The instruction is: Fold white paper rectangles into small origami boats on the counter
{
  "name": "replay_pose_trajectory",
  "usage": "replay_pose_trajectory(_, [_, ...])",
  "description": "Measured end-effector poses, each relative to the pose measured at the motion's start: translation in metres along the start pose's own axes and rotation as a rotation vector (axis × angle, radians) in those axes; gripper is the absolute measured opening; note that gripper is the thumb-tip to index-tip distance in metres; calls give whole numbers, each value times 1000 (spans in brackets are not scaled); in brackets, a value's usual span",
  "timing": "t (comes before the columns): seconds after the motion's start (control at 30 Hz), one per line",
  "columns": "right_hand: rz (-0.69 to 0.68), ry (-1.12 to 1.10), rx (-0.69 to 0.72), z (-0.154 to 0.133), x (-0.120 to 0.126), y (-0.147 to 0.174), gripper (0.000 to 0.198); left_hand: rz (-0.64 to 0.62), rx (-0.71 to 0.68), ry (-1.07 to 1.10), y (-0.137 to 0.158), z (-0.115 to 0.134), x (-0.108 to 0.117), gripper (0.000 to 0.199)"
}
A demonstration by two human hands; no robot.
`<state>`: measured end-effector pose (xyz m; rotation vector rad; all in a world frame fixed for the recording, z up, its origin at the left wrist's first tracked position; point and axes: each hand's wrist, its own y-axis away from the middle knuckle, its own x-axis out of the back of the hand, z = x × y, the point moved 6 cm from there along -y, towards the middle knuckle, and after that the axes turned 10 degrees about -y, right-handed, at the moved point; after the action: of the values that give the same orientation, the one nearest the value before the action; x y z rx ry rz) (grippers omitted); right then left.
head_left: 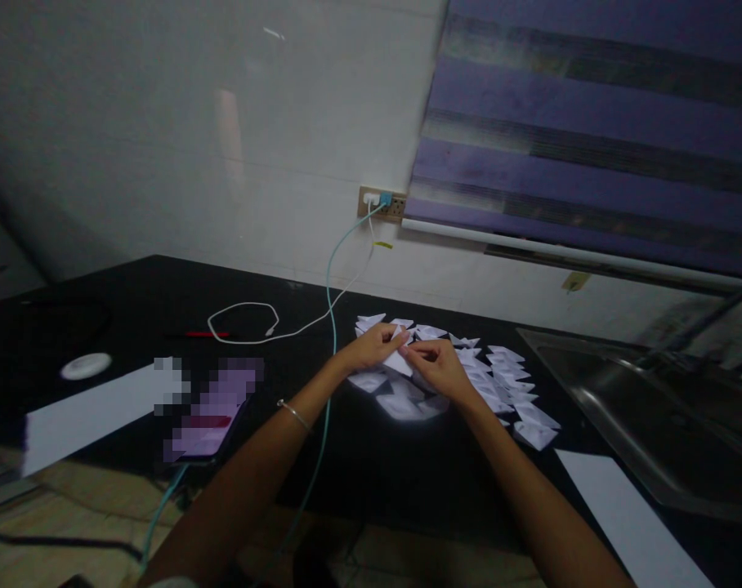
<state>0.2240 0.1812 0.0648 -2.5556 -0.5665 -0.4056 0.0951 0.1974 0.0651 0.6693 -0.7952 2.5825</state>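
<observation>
Both hands meet above the black counter around one folded piece of white paper (398,362). My left hand (371,346) pinches its upper left part, thumb near the tip. From the other side my right hand (435,363) grips the paper's right edge between thumb and fingers. Below and behind them lie several folded paper pieces (401,406), some with pointed ends. To the right, more folded paper pieces (509,377) are lined up in overlapping rows. The fingers hide part of the held paper's folds.
A phone (215,412) with a teal cable (328,392) lies left, beside a white paper strip (95,412) and a white round object (86,366). A white cable (242,305) loops behind. At right are a metal sink (583,392) and another paper strip (628,514).
</observation>
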Motion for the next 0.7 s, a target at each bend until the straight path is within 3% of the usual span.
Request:
replay_pose_trajectory(0.3, [-27,-127,-42,4,6,-1,36,-37,54,84,4,3,-6,41])
replay_pose_trajectory(0.43, [-4,-166,-42,6,8,-1,36,9,81,126,6,2,-5,41])
replay_pose_trajectory(0.7, [8,-71,18,0,3,-1,32,48,53,-44,1,-2,1,48])
